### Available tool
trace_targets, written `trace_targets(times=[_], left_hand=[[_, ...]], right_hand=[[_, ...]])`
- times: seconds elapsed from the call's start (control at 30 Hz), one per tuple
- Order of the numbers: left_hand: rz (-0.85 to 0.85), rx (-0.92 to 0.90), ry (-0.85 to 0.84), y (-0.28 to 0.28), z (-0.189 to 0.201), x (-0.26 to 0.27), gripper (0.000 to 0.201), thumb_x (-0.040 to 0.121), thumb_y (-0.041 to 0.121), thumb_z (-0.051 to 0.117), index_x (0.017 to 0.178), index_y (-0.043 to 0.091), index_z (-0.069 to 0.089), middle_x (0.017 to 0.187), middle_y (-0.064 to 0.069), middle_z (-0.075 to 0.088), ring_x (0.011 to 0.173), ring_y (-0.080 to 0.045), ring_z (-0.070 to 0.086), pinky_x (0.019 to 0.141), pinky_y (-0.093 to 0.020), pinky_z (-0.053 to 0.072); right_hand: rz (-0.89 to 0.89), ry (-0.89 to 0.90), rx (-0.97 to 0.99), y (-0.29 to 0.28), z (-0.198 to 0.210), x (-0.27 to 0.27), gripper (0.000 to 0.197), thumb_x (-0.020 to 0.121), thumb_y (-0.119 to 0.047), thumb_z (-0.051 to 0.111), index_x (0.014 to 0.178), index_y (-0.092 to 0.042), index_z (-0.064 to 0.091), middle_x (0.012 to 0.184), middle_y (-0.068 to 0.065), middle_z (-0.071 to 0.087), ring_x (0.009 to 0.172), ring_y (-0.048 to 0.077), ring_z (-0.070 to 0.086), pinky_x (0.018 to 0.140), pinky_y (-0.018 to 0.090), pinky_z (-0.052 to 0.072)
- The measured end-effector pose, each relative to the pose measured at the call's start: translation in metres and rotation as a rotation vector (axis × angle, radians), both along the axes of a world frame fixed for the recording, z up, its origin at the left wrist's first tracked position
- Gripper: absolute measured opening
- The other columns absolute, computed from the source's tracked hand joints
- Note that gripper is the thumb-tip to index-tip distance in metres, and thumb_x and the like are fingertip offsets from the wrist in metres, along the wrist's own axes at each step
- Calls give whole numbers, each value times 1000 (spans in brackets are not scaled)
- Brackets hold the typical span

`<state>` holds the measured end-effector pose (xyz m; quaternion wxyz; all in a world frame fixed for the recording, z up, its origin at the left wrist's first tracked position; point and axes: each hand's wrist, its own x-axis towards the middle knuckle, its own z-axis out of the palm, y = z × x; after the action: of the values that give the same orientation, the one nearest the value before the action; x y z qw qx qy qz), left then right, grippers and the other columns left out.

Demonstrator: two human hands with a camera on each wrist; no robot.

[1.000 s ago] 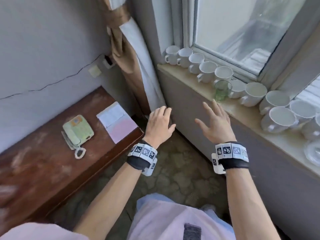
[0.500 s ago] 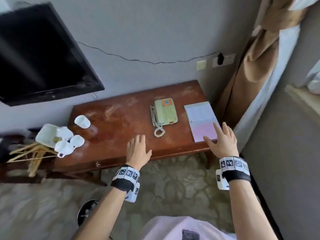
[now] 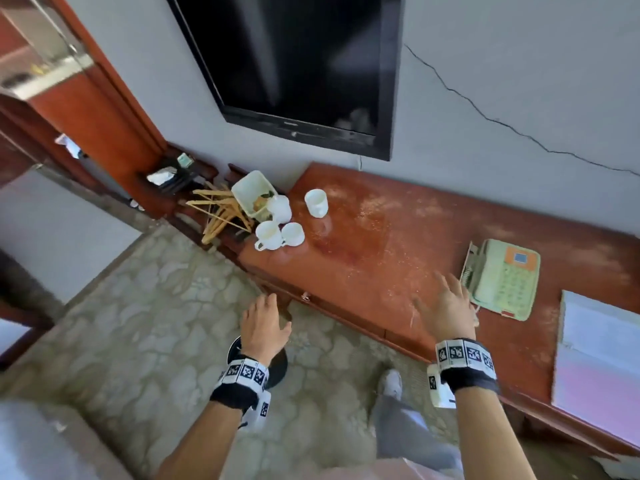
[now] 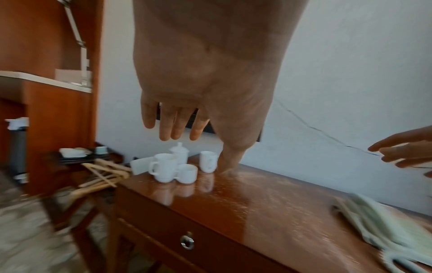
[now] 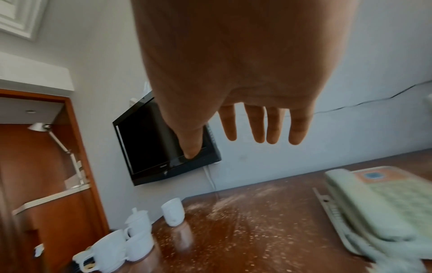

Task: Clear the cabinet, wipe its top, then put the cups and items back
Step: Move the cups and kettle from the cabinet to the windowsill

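Along the grey cracked wall, a dusty red-brown cabinet [image 3: 398, 244] is seen under a black television [image 3: 298, 60].

Four white cups [image 3: 316, 201] are counted at the cabinet's left end, one lidded, as only the wrist views reveal; one telephone [image 3: 502, 278] and one notepad [image 3: 595, 368] are set toward the right end. Left hand [image 3: 264, 325] and right hand [image 3: 446, 308] are held empty, fingers spread.
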<state>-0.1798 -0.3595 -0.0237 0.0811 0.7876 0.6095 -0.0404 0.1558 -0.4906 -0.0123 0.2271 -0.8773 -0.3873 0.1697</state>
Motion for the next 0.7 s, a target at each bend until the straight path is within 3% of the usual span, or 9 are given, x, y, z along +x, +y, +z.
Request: trace_targets(times=[0.17, 0.37, 0.7], left_hand=[[148, -21, 37, 52, 0, -23, 68, 91, 46, 69, 145, 14, 41, 144, -7, 51, 132, -27, 49, 112, -41, 39], [263, -24, 39, 125, 6, -18, 53, 90, 43, 64, 131, 14, 49, 130, -9, 56, 118, -30, 54, 99, -44, 43], [304, -163, -32, 220, -22, -5, 60, 95, 43, 60, 143, 10, 42, 145, -13, 47, 126, -34, 52, 104, -47, 45]], right_hand=[[136, 69, -26, 114, -15, -1, 73, 90, -52, 66, 151, -23, 40, 154, 14, 42, 142, 37, 35, 113, 59, 37], [208, 115, -38, 231, -13, 6, 69, 92, -50, 66, 149, -18, 43, 152, 18, 44, 143, 39, 35, 113, 58, 38], [260, 164, -163, 333, -39, -9, 67, 94, -48, 65, 148, -15, 43, 150, 17, 46, 139, 39, 41, 108, 57, 43]])
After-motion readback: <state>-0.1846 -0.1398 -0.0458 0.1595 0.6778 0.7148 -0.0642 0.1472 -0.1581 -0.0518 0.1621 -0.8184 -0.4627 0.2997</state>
